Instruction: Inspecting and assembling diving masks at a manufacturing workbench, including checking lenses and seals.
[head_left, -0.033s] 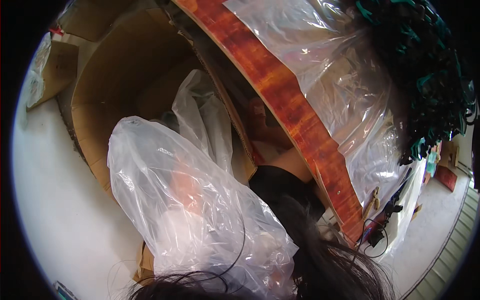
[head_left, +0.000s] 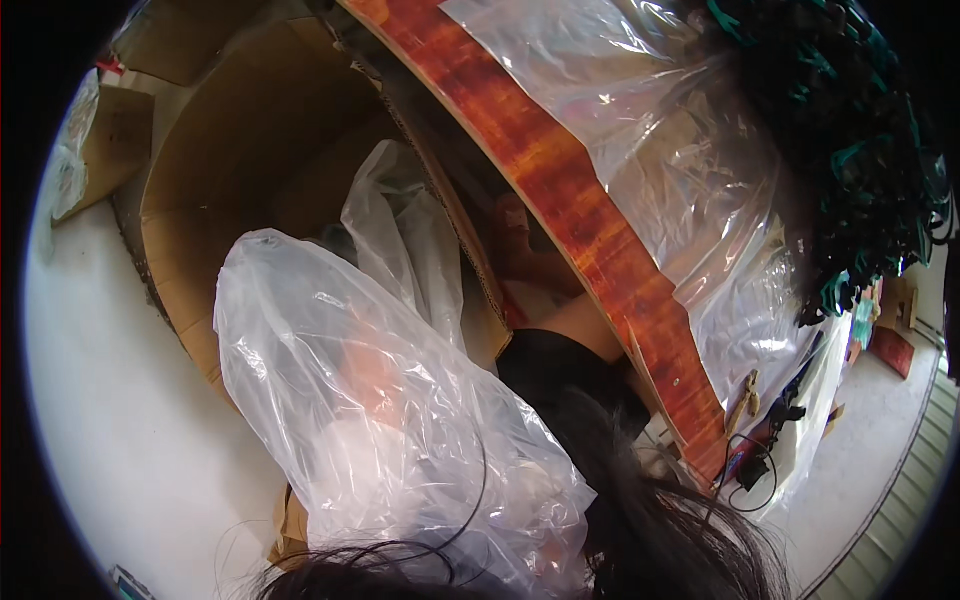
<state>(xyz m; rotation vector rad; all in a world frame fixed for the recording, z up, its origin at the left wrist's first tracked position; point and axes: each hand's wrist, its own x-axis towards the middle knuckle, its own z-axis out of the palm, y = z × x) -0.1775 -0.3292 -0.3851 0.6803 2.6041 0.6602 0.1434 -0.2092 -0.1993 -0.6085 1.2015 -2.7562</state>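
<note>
A large clear plastic bag [head_left: 400, 420] billows up in front of me, over an open cardboard box [head_left: 230, 170]. My left hand [head_left: 368, 380] shows only as a blurred pinkish shape through the bag's film, and seems to hold the bag from behind. My right hand [head_left: 522, 255], in a black sleeve [head_left: 560, 375], reaches into the dark gap between the box and the reddish wooden table edge [head_left: 560, 190]. Its fingers are in shadow and their grip is unclear. A second fold of clear plastic [head_left: 400, 215] rises out of the box.
A clear plastic sheet [head_left: 650, 150] covers the tabletop. A tangle of dark green and black cords [head_left: 850, 150] lies at the top right. The pale floor [head_left: 110, 400] lies to the left, a black cable [head_left: 760, 470] hangs at the lower right, and my hair [head_left: 660, 540] covers the bottom.
</note>
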